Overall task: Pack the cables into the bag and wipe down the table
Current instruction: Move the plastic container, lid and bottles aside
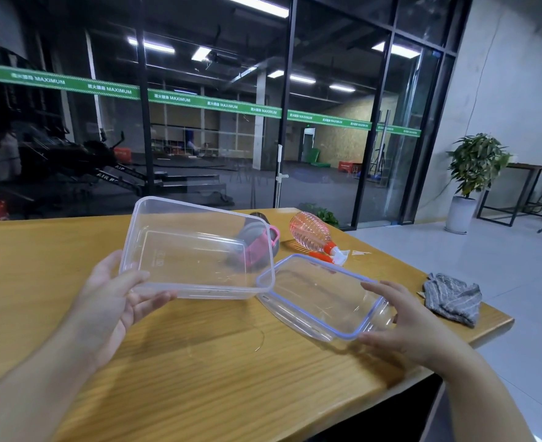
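Fingers of the left hand curl under the near rim of a clear plastic box, thumb on its outer wall, holding it tilted up off the table with its open side facing the camera. Nothing lies inside it. Seen through its far wall, toward the table's far edge, is a dark pouch with pink trim, probably the bag; no cables show anywhere that I can make out, so they may be packed already or out of view.

Right of the box, a clear lid with a blue seal is held off the wood at a slant. The right hand pinches it at its near right corner, fingers spread along the rim, thumb underneath. Box corner and lid overlap in the view; whether they touch is unclear.

Beyond, near the far right corner, a pink ribbed spray bottle lies on its side by some paper scraps. A grey striped cloth sits crumpled at the right edge, partly past it.

Risks, as I judge them: the cloth could slide off if brushed by the right forearm; the smooth lid, held at one end only, could twist free; the lying bottle could leak or roll when nudged.

Both forearms reach forward from the near edge, wrists raised, palms turned inward.
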`<control>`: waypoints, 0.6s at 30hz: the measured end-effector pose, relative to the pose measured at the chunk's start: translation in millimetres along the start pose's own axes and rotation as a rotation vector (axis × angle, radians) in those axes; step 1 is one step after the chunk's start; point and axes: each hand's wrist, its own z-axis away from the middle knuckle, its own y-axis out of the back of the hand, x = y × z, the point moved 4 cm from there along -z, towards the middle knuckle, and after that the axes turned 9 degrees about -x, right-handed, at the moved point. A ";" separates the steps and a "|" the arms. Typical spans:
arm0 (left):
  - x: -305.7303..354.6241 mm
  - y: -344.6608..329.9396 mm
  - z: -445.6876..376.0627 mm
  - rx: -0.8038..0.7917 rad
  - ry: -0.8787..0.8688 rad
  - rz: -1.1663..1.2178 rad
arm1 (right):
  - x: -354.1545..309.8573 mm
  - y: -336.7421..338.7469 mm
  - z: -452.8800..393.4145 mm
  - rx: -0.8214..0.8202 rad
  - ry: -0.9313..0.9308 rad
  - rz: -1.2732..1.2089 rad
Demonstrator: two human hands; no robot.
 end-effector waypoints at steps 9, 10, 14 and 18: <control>6.0 1.7 2.0 0.037 -0.029 0.055 | -8.0 -7.0 3.7 0.093 0.046 -0.090; 5.5 2.2 2.1 0.044 -0.027 0.058 | -10.7 -7.3 3.0 0.116 0.062 -0.082; 5.7 1.8 1.9 0.051 -0.030 0.065 | -25.1 -3.4 0.2 0.257 0.180 -0.087; 10.0 0.1 2.4 0.061 -0.062 0.074 | -28.2 3.0 -3.5 0.399 0.213 -0.125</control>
